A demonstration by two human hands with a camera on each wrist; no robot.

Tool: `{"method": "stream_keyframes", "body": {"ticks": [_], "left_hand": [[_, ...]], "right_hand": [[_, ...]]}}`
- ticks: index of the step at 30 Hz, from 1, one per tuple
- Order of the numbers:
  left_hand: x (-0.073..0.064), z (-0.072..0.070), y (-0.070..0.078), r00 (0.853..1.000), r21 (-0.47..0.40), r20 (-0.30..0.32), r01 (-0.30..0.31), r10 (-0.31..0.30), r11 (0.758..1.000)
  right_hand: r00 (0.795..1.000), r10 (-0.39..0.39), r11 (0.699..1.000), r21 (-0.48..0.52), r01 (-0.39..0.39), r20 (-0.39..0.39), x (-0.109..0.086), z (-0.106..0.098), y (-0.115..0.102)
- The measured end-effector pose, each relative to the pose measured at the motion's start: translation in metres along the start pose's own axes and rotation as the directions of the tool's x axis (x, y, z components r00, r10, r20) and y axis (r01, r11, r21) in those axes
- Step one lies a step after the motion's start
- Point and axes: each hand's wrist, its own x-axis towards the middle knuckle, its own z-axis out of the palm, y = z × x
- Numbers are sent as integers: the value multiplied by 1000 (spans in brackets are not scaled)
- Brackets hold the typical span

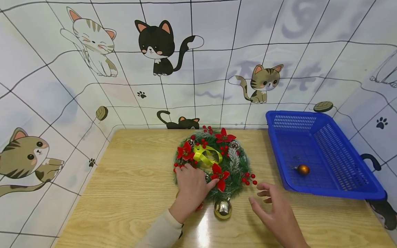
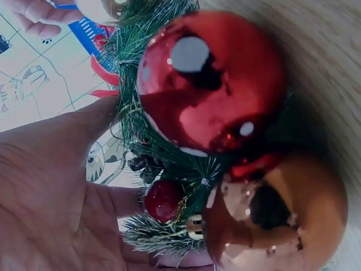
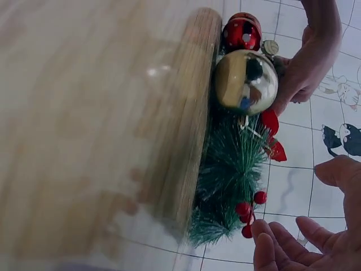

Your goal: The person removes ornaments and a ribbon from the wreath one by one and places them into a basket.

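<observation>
A green Christmas wreath (image 1: 238, 165) with red poinsettias, red berries and pine cones lies on the wooden table, a yellow ribbon (image 1: 206, 155) across its middle. My left hand (image 1: 190, 187) grips its front left part, thumb by a poinsettia (image 1: 220, 176). A gold ball (image 1: 223, 209) hangs at the wreath's front edge. In the left wrist view, a white-spotted red ball (image 2: 211, 84) and a copper-coloured ball (image 2: 276, 214) sit below that hand. My right hand (image 1: 277, 213) holds nothing, its fingers loosely bent beside the berries (image 1: 249, 179); the right wrist view shows its fingertips (image 3: 262, 234) close to them.
A blue plastic basket (image 1: 336, 191) stands right of the wreath, with a small orange ball (image 1: 303, 169) inside. The wooden table (image 1: 133, 179) meets a cat-patterned cloth wall (image 1: 214, 75) at the back and sides.
</observation>
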Motion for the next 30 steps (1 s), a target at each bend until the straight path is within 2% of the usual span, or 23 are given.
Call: {"method": "stream_keyframes", "body": {"ticks": [8,12,15,19,25,30], "left_hand": [[-9,-2,-9,998,-30,3,-61,61,998],[-13,-2,-16,992,-48,-56,-115,112,992],[-13,0,-16,988,-43,-87,-129,125,991],[-12,3,-13,991,-23,-70,-112,110,993],[-14,8,-5,990,5,-117,-85,85,996],[-15,10,2,986,0,-150,-73,73,997]], "right_hand": [[997,-4,1000,-4,4,78,1,10,-6],[993,18,1000,-6,-17,117,0,12,-8],[988,35,999,-4,-35,148,0,13,-8],[984,39,999,-3,-39,173,0,14,-9],[983,22,1000,-7,-21,182,-1,16,-11],[979,44,998,-41,-37,200,-1,18,-15]]}}
